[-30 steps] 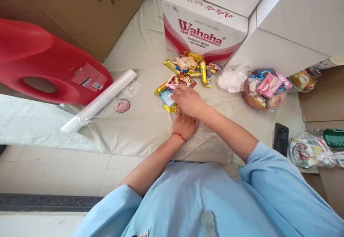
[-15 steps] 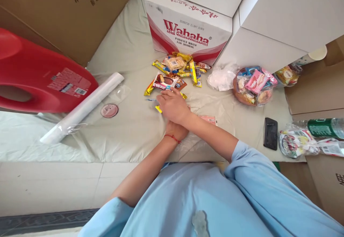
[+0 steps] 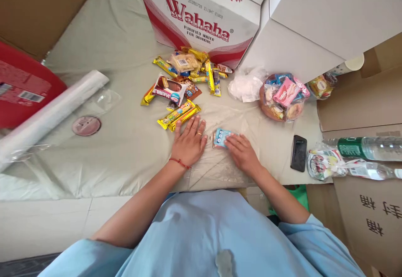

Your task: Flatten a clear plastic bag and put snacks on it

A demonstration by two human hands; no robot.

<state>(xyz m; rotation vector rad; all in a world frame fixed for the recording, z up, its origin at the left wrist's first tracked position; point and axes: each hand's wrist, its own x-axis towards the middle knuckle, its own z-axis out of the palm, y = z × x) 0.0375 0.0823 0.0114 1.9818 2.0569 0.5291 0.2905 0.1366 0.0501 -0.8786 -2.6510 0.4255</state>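
Note:
My left hand (image 3: 189, 142) lies palm down on the cover, its fingers spread and stretched out. Its fingertips reach the lower edge of two yellow snack bars (image 3: 179, 115). To the right, the fingers of my right hand (image 3: 242, 153) close over the right end of a small light blue packet (image 3: 221, 136); the thumb is hidden. Beneath that packet, a pinkish edge of something shows on a clear plastic sheet (image 3: 220, 166). Above my left hand, a chocolate pie packet (image 3: 169, 89) sits in front of a heap of wrapped snacks (image 3: 196, 67).
Behind the snacks stands a Wahaha carton (image 3: 201, 21). A bowl of wrapped snacks (image 3: 282, 97), white plastic bag (image 3: 246, 85), phone (image 3: 298, 153) and bottles (image 3: 361, 148) occupy the right. A plastic roll (image 3: 59, 113), pink disc (image 3: 86, 125) and red jug (image 3: 27, 86) are left.
My hands have uncrossed. The right hand has moved right with the light blue packet, onto the spot where a pink packet lay. My left hand now rests flat. The view has shifted.

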